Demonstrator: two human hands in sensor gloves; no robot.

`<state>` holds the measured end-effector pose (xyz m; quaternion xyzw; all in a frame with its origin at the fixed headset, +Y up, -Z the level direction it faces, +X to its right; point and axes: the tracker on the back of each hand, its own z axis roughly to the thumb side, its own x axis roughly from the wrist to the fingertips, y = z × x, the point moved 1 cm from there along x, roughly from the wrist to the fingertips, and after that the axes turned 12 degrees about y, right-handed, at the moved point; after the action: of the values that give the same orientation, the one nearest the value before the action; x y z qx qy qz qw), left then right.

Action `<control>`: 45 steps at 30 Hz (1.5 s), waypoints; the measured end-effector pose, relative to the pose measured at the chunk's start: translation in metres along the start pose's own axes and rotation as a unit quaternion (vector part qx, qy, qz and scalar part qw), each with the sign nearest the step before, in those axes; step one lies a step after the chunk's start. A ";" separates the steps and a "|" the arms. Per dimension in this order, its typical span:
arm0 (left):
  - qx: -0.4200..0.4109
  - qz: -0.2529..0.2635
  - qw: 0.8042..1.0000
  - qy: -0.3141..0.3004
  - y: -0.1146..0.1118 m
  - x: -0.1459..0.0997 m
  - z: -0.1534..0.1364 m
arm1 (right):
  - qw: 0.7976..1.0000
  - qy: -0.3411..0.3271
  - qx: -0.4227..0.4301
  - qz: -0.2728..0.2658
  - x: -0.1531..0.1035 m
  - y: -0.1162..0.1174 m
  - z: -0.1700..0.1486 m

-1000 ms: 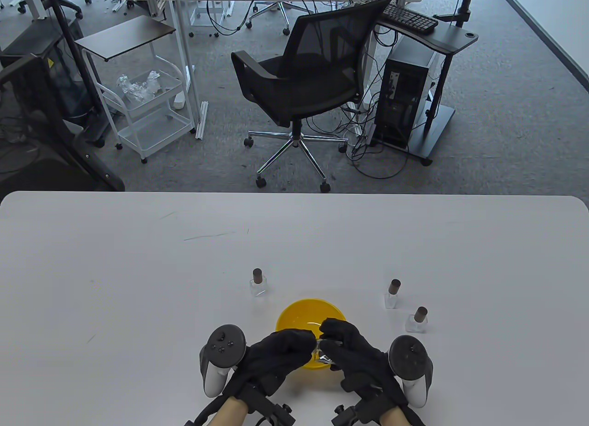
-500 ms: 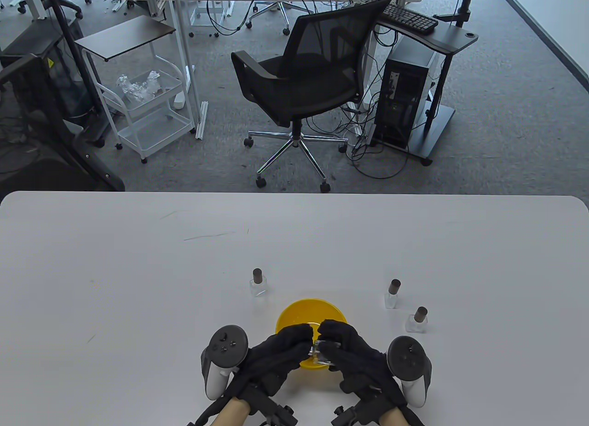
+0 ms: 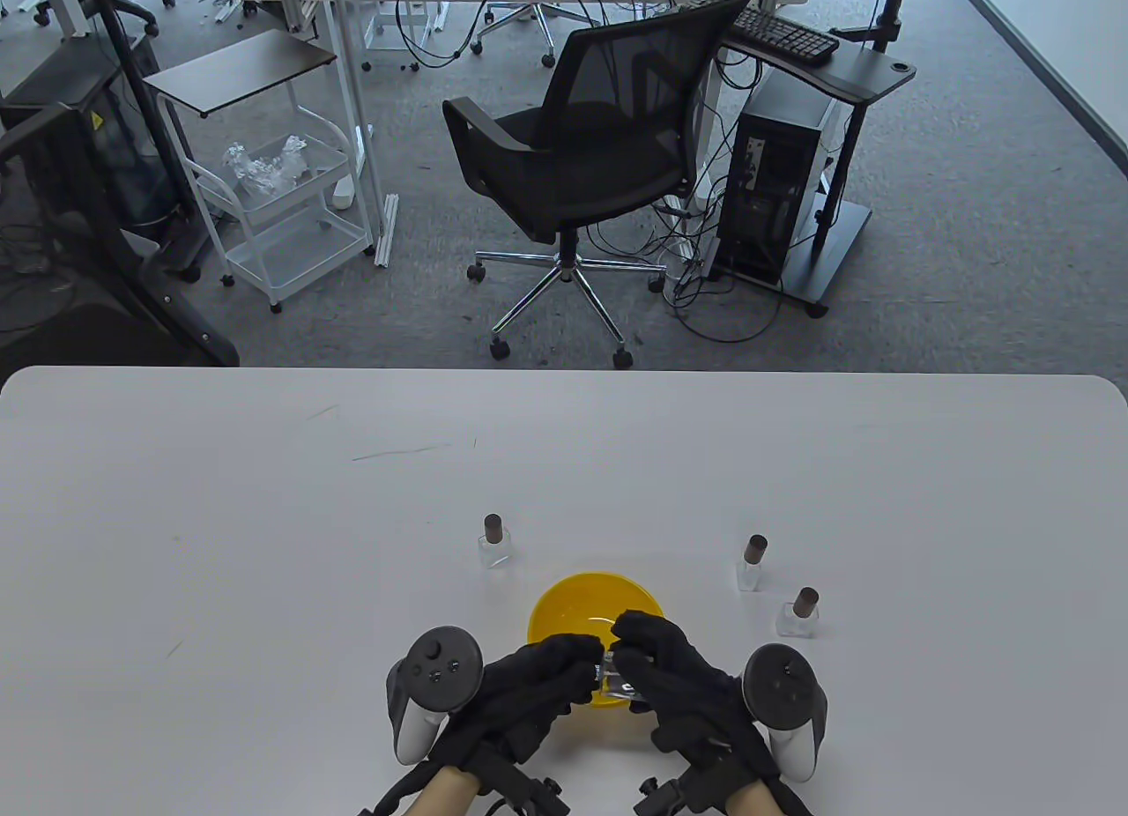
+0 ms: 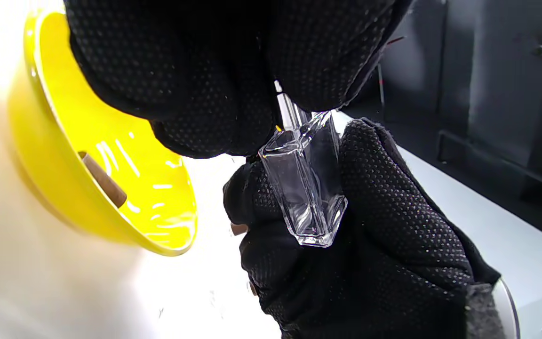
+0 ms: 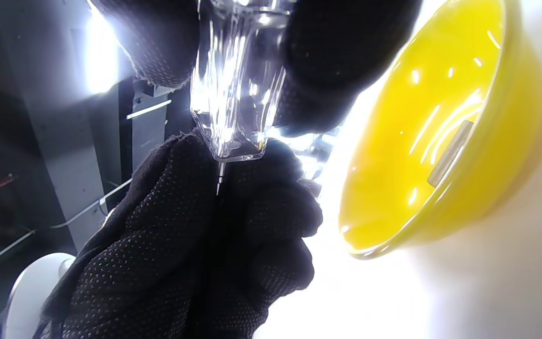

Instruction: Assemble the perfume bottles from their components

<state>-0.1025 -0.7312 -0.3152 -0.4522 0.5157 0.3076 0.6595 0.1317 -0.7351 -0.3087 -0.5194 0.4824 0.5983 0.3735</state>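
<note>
gripping a clear square glass bottle (image 4: 306,188) over the near rim of the yellow bowl (image 3: 564,609), right hand (image 3: 674,675) is pinching its body. left hand (image 3: 529,688) is pinching a thin spray tube (image 4: 286,109) at the bottle's neck. one brown cap (image 4: 104,181) is lying inside the bowl. three capped bottles are standing on the white table (image 3: 264,543): one (image 3: 495,541) beyond the bowl, two (image 3: 751,563) (image 3: 799,612) to its right.
</note>
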 end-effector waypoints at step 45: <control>0.335 0.007 0.941 0.050 -0.035 0.039 0.025 | 0.992 0.029 0.092 -0.081 0.000 -0.050 -0.012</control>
<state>-0.0509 -0.7245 -0.3410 -0.2167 0.6245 0.0985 0.7438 0.1822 -0.7338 -0.3186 -0.5373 0.5024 0.5036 0.4532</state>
